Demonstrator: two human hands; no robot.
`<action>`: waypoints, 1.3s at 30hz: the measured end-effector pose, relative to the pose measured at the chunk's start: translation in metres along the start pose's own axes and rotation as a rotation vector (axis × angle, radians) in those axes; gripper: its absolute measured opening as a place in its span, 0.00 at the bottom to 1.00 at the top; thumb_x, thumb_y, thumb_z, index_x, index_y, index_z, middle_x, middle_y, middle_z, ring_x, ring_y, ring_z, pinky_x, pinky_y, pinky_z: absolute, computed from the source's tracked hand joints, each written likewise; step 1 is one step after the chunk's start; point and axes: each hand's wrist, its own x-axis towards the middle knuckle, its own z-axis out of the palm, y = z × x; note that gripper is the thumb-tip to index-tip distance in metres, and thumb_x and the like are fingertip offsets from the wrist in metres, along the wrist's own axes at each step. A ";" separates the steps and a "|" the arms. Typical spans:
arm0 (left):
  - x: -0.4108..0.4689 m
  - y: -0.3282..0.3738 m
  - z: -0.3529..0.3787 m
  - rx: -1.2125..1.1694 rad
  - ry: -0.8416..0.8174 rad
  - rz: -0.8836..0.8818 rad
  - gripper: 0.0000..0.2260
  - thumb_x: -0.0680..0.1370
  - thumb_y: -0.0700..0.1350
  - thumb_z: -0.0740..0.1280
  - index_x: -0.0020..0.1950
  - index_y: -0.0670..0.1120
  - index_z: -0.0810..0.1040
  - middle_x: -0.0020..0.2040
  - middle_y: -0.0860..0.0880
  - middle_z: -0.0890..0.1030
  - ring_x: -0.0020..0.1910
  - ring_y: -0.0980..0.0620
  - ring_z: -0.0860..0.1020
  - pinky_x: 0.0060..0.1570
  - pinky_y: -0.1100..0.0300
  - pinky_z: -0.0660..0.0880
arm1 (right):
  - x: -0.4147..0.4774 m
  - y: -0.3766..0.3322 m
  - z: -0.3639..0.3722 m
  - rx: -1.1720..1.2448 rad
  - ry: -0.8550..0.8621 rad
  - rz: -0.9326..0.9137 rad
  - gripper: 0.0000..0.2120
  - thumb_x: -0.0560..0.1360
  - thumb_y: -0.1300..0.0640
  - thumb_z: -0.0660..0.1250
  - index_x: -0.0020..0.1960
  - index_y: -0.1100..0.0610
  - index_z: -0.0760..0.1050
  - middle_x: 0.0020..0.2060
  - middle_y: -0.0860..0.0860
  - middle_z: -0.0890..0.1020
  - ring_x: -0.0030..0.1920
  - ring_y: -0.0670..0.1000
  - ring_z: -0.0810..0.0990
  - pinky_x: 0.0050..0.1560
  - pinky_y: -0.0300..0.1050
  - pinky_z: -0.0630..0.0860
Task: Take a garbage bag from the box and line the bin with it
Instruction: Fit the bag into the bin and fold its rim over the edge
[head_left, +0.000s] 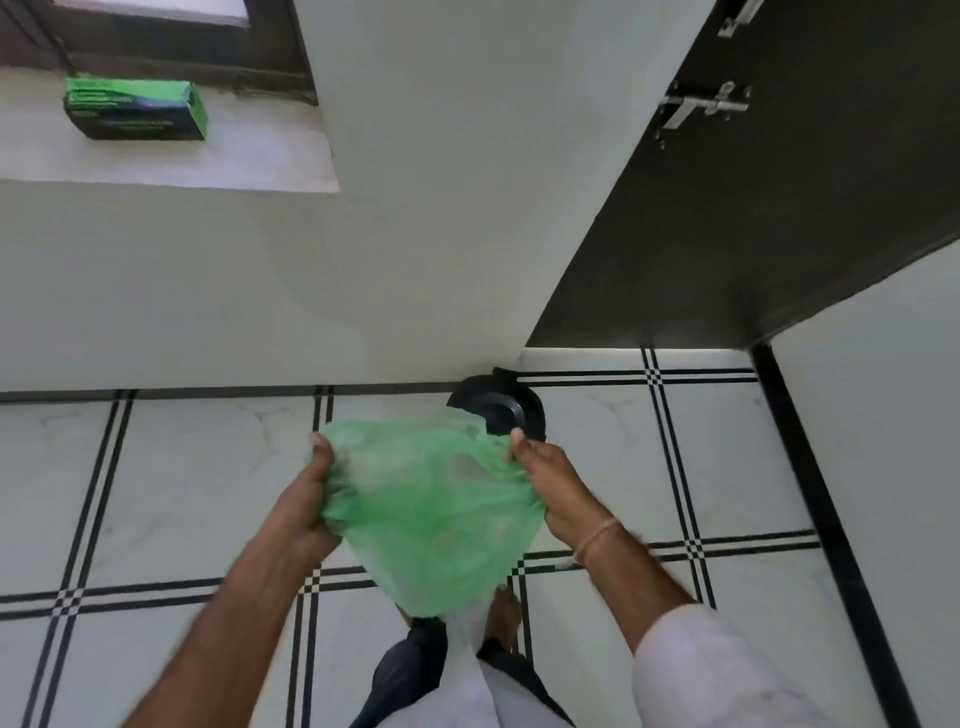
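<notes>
A thin green garbage bag (431, 512) is spread open in the air between my hands, above the tiled floor. My left hand (314, 493) grips its left edge and my right hand (550, 480) grips its right edge. Behind the bag, against the wall by the door, stands the black bin (511, 408); the bag hides most of it and only part of its round dark top shows. The green and black garbage bag box (136, 108) lies on the window ledge at the upper left, far from both hands.
A white window ledge (249, 156) juts from the white wall. A dark door (779, 208) with a metal latch (704, 109) stands at the right. The floor (182, 493) is white tile with black lines. My feet (498, 613) and dark trousers show below the bag.
</notes>
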 end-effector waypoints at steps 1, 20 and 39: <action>0.004 0.006 -0.005 -0.042 -0.004 0.004 0.30 0.77 0.66 0.62 0.64 0.43 0.80 0.54 0.37 0.87 0.49 0.37 0.87 0.50 0.40 0.82 | 0.000 -0.004 -0.002 0.088 0.007 0.027 0.22 0.84 0.46 0.62 0.55 0.63 0.83 0.55 0.61 0.87 0.50 0.58 0.87 0.55 0.53 0.83; 0.061 0.034 0.051 -0.093 -0.149 -0.018 0.24 0.81 0.63 0.61 0.59 0.44 0.82 0.48 0.41 0.89 0.42 0.41 0.88 0.33 0.45 0.84 | 0.061 -0.040 -0.022 0.516 0.038 0.146 0.20 0.84 0.49 0.62 0.63 0.65 0.80 0.53 0.62 0.88 0.52 0.61 0.87 0.55 0.58 0.84; 0.277 -0.041 0.121 0.084 -0.105 -0.125 0.20 0.83 0.57 0.63 0.61 0.43 0.82 0.53 0.42 0.88 0.46 0.44 0.88 0.46 0.48 0.84 | 0.214 0.074 -0.152 0.312 0.168 -0.023 0.24 0.82 0.45 0.64 0.59 0.67 0.83 0.54 0.67 0.86 0.56 0.64 0.87 0.51 0.51 0.85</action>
